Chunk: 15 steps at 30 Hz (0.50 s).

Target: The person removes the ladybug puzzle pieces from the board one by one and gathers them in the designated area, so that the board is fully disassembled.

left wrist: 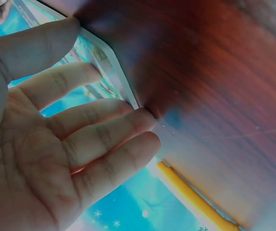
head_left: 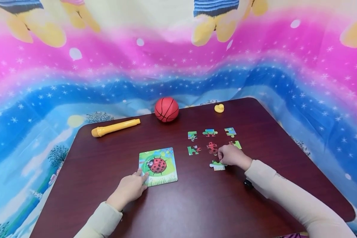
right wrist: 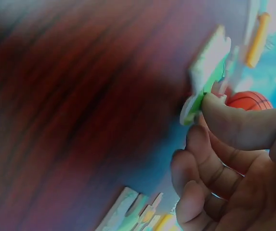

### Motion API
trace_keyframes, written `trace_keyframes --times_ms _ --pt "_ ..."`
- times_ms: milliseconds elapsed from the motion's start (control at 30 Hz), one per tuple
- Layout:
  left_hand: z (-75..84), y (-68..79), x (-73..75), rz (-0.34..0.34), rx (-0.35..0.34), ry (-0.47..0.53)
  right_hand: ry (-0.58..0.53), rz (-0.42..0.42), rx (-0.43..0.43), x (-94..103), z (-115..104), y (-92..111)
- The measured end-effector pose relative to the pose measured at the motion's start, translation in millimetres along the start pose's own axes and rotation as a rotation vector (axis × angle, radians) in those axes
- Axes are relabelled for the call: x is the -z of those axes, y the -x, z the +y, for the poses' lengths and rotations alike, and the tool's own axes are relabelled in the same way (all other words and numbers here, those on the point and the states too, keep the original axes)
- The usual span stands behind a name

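Observation:
A square ladybug picture board (head_left: 169, 178) lies flat left of the table's middle. My left hand (head_left: 130, 187) rests on its lower left corner, fingers spread. The left wrist view shows that hand (left wrist: 56, 139) with straight fingers along the edge of the board (left wrist: 121, 77). My right hand (head_left: 233, 155) pinches a green and white jigsaw piece (head_left: 218, 166) close over the table. In the right wrist view the thumb presses on the piece's green edge (right wrist: 207, 72), and the other fingers curl below. Beside this hand lie a red spotted piece (head_left: 212, 147) and a green piece (head_left: 236, 144).
Several more jigsaw pieces (head_left: 209, 133) lie spaced out beyond the right hand. Along the back stand a red toy basketball (head_left: 166, 109) and a yellow duck (head_left: 219, 108). A yellow toy microphone (head_left: 115, 128) lies back left. A printed curtain (head_left: 130, 86) hangs around the table.

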<state>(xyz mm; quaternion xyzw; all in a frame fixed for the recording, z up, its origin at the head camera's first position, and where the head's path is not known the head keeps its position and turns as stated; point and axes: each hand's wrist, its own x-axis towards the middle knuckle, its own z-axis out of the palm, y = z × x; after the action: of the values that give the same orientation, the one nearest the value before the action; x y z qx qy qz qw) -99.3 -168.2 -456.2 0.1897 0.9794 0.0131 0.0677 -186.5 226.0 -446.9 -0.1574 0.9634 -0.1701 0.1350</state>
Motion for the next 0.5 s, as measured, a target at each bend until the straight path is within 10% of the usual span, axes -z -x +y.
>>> trace_keyframes --times_ms 500 --pt "-6.0 -4.7 8.5 0.042 -0.035 -0.027 0.087 0.017 0.02 0.7 -38 -2"
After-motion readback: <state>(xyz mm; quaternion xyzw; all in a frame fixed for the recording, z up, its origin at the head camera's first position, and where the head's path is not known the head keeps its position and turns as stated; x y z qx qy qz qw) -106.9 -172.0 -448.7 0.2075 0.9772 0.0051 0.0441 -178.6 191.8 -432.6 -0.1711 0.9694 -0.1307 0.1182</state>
